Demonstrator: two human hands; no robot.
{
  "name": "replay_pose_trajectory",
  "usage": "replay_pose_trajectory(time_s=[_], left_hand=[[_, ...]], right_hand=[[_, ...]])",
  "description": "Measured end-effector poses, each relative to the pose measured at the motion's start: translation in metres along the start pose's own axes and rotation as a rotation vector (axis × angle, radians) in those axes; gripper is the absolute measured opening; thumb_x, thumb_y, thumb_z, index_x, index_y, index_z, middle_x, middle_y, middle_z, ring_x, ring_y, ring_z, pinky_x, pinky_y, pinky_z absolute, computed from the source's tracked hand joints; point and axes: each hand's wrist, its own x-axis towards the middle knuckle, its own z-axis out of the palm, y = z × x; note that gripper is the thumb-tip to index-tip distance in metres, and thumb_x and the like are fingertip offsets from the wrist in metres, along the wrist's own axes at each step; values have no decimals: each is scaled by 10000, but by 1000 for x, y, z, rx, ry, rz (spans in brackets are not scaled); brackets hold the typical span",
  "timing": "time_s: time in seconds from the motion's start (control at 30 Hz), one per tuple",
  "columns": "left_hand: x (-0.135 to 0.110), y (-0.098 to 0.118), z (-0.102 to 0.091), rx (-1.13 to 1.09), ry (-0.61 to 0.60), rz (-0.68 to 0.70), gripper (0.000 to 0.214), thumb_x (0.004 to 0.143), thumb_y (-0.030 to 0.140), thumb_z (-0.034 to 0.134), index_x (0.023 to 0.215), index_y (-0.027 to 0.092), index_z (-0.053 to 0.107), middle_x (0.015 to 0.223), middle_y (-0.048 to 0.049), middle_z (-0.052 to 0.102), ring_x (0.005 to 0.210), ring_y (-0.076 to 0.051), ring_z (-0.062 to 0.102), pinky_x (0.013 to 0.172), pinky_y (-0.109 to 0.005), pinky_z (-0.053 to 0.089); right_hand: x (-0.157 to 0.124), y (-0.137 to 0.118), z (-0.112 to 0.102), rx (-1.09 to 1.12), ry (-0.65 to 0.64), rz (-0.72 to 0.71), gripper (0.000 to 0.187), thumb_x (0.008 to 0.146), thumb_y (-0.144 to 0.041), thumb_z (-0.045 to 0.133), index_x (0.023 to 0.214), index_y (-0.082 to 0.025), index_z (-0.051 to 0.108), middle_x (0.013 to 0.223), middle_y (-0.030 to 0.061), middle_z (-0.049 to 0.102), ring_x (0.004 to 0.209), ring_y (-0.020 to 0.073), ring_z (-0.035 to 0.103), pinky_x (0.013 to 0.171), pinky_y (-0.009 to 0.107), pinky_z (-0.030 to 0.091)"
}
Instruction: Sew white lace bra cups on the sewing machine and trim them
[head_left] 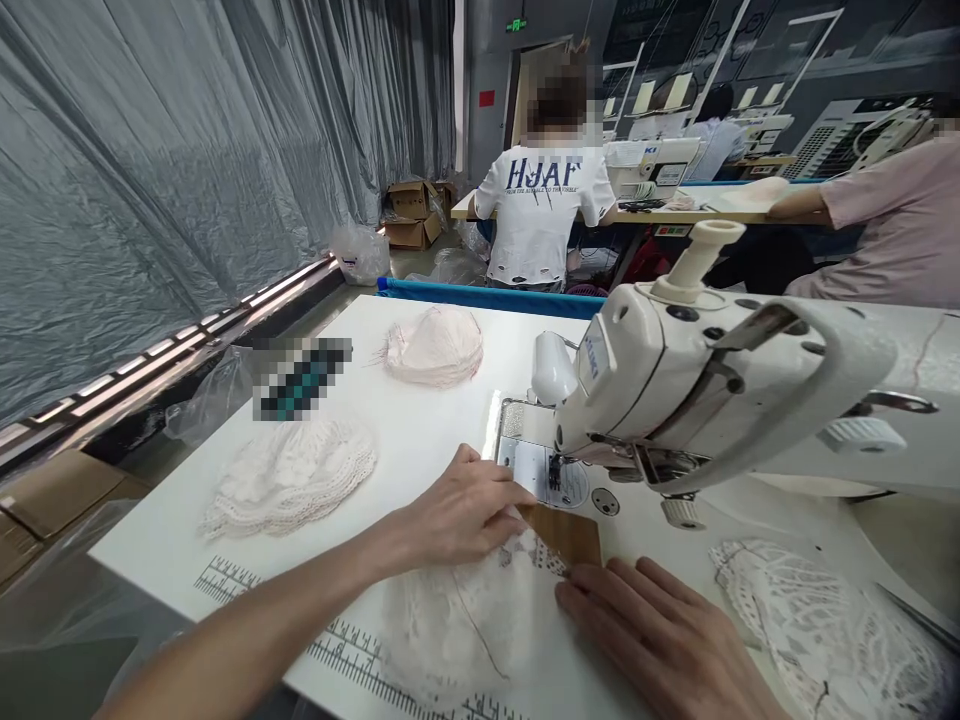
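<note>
A piece of white lace fabric [457, 630] lies on the sewing table in front of the machine, with a loose dark thread across it. My left hand [469, 505] is closed on the fabric's upper edge, just short of the presser foot [555, 472]. Lying flat with its fingers stretched out, my right hand [652, 625] touches the lace edge with its fingertips. Between the hands, a brown flat piece [574, 535] shows beside the lace, partly under the fingers. The white sewing machine [637, 360] stands over the far side of the work.
Stacked lace pieces [300, 470] lie to the left, pale pink pieces [435, 345] farther back. More white lace [817, 620] rests at right beside dark metal tips [919, 615]. Printed ruler marks [352, 655] run along the near edge. A person [536, 210] sits ahead; cardboard boxes [67, 500] stand left.
</note>
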Motion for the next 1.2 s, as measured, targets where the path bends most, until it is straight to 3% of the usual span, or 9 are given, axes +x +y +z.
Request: replay_pose_trajectory(time_s=[0.27,0.67,0.97,1.2], left_hand=[[0,-2,4,3,19,39,293,860,93,456,1080,182,628,828,-7,620,769,-135,533,801,-324,317],[0,-6,8,13,12,46,263,882,133,443,1071,172,621,880,-15,619,827,-135,545,830,-321,292],[1,-7,6,23,5,63,260,881,113,415,1033,172,618,832,-10,598,787,-126,538,821,-308,301],[0,-11,11,43,22,82,250,891,122,433,1057,184,609,859,-6,611,813,-128,549,825,-307,312]], right_hand=[[8,3,-11,4,-38,-76,396,965,-63,282,914,-143,666,817,86,721,661,155,634,573,287,437],[-9,4,-6,29,-180,-28,429,1004,-178,236,1072,-154,659,1121,126,688,888,206,641,696,340,485],[-6,4,-11,-68,-240,-57,508,1004,-177,169,1076,-181,671,1201,59,658,889,208,654,721,367,497],[-6,4,-10,-72,-239,-54,507,1011,-210,169,1086,-194,671,1225,56,642,882,205,656,729,358,493]])
